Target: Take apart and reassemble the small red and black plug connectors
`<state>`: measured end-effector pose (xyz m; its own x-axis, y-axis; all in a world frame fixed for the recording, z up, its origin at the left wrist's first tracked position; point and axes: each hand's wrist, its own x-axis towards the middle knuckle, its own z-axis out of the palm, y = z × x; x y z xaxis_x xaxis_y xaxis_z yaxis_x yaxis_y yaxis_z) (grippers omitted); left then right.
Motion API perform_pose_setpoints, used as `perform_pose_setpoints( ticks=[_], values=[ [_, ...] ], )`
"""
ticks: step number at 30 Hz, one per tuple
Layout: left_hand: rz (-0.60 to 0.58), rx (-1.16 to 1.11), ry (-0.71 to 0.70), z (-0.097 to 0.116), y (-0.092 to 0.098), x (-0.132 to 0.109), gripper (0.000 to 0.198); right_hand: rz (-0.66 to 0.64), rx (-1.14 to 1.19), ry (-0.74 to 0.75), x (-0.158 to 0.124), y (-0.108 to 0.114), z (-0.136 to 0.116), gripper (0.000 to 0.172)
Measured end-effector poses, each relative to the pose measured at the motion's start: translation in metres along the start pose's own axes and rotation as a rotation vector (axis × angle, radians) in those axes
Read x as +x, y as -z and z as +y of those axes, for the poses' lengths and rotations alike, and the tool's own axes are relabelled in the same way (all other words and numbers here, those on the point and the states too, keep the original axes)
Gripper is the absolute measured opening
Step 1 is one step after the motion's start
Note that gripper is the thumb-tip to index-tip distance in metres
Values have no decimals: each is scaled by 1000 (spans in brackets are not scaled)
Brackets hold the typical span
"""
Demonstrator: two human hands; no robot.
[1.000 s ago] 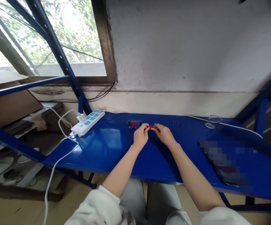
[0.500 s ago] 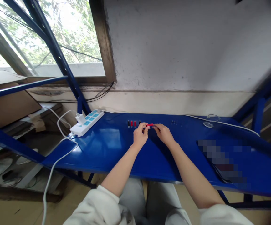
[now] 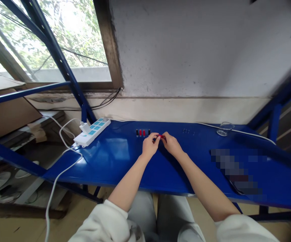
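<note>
My left hand (image 3: 150, 146) pinches a small red cylindrical piece (image 3: 161, 136) above the blue table (image 3: 160, 171). From the other side, the fingers of my right hand (image 3: 171, 144) close on the same piece and cover most of it. Just left of my hands stand several similar little pieces in a row: a black one (image 3: 136, 132), two red ones (image 3: 142, 132) and another black one (image 3: 149, 132) slightly apart. Tiny clear or metallic parts (image 3: 186, 131) lie to the right of my hands, too small to make out.
A white power strip (image 3: 91, 132) with a plug and cable lies at the table's left end. At the back right is a clear round container (image 3: 223, 129). A dark, blurred-out flat object (image 3: 228, 171) rests at the right. Blue frame posts (image 3: 274, 124) flank the table.
My right hand has moved slightly left, and its fingers now close over the red piece, of which less shows. The left hand stays almost where it was. The camera view shifted a little.
</note>
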<state>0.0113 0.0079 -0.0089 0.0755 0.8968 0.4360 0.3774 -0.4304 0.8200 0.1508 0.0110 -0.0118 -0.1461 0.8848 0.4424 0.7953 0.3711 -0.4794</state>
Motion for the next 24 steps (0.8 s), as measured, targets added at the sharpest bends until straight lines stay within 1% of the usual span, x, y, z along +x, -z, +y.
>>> perform_pose_setpoints(
  ticks=[5,10,14,16,18,20,22,24],
  values=[
    [160,-185,102,4,6,4,27,85,118,-94,16,-19,3,15],
    [260,-390,245,2,13,11,24,-9,131,-225,36,-38,4,6],
    [328,-462,313,-3,17,15,20,-56,40,-276,47,-44,2,7],
    [343,-472,335,-5,18,16,20,-80,5,-289,50,-45,1,8],
    [332,-459,343,-6,18,17,21,-102,-29,-309,52,-45,0,9],
    [289,-416,344,-5,18,17,22,-127,-56,-331,52,-44,-2,11],
    [190,-332,342,-4,19,16,23,-153,-71,-344,50,-40,-4,15],
    [93,-188,317,-2,21,15,20,-161,-91,-339,45,-35,-7,23]
  ],
)
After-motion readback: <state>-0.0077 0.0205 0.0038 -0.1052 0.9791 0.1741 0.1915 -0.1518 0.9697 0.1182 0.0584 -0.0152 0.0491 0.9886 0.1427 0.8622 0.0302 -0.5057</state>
